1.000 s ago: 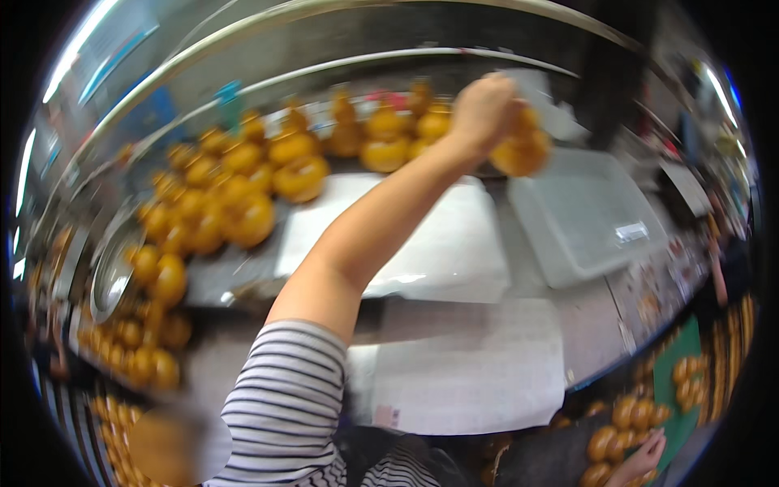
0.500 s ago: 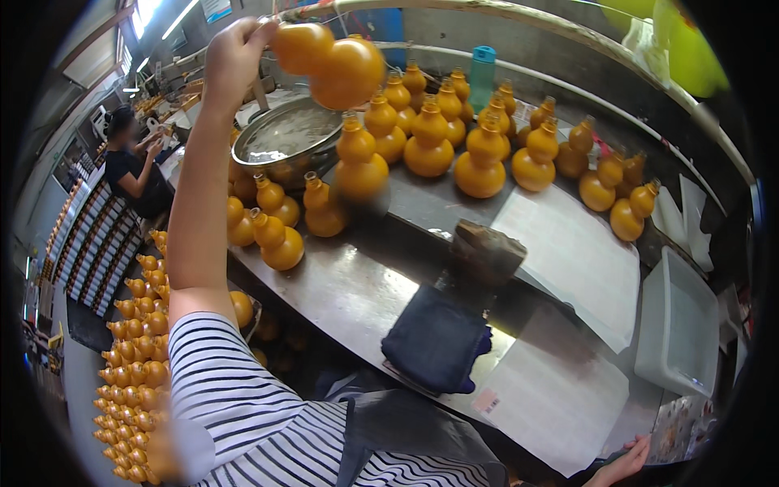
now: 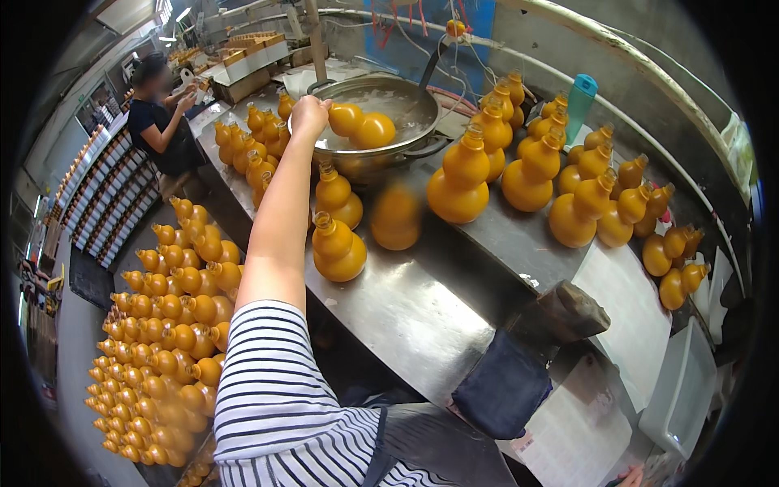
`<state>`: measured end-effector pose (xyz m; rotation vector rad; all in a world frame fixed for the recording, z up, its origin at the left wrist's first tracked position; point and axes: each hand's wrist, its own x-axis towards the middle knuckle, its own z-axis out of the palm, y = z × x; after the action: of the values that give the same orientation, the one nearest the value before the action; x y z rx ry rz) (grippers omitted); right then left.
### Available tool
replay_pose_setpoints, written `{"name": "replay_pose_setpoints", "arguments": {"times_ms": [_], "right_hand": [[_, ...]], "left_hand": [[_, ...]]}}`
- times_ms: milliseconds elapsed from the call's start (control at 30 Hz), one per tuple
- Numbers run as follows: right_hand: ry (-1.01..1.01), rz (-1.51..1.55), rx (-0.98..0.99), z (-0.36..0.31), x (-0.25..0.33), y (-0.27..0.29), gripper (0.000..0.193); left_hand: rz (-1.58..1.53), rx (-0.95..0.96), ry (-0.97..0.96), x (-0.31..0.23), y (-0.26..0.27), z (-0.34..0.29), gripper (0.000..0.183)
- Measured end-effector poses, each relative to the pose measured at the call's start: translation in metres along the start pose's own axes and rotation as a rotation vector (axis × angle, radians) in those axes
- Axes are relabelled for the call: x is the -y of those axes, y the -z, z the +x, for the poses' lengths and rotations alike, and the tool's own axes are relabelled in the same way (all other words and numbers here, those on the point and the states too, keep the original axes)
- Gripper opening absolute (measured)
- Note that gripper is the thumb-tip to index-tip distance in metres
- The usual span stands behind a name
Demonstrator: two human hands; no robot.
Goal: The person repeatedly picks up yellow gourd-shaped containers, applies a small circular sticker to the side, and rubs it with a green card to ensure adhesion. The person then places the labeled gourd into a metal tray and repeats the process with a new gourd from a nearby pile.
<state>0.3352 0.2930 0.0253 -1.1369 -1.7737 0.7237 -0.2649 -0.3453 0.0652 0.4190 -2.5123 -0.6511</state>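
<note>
Left fingers (image 3: pixel 322 105) grip gourd-shaped bottle (image 3: pixel 372 130) over pan (image 3: pixel 423 122) of liquid (image 3: pixel 380 92).

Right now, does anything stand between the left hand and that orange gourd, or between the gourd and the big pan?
Nothing visible: the left hand holds the gourd by its narrow end, and no object shows between gourd and metal pan.

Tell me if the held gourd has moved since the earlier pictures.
Yes, downward, judged by the metal pan: the gourd in the left hand appeared mostly above the far rim, now inside the rim's outline.
</note>
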Motion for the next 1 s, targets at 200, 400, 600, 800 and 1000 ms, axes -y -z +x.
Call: {"name": "replay_pose_setpoints", "arguments": {"times_ms": [200, 400, 600, 800, 1000], "right_hand": [[0.133, -0.037, 0.128, 0.015, -0.004, -0.008, 0.028], [0.163, 0.025, 0.205, 0.034, -0.029, -0.023, 0.035], [0.080, 0.000, 0.289, 0.022, -0.039, -0.012, 0.030], [-0.102, -0.148, 0.537, -0.041, 0.033, -0.005, 0.017], [0.249, -0.185, 0.813, -0.107, 0.008, -0.048, 0.008]], "left_hand": [[0.326, 0.006, 0.145, 0.004, -0.029, 0.001, 0.040], [0.443, 0.033, 0.224, 0.018, -0.018, 0.001, 0.041], [0.531, 0.052, 0.210, 0.009, -0.028, 0.008, 0.041], [0.652, 0.372, -0.059, 0.120, -0.098, 0.135, 0.054], [0.783, 0.408, -0.102, 0.199, -0.110, 0.252, 0.069]]}}
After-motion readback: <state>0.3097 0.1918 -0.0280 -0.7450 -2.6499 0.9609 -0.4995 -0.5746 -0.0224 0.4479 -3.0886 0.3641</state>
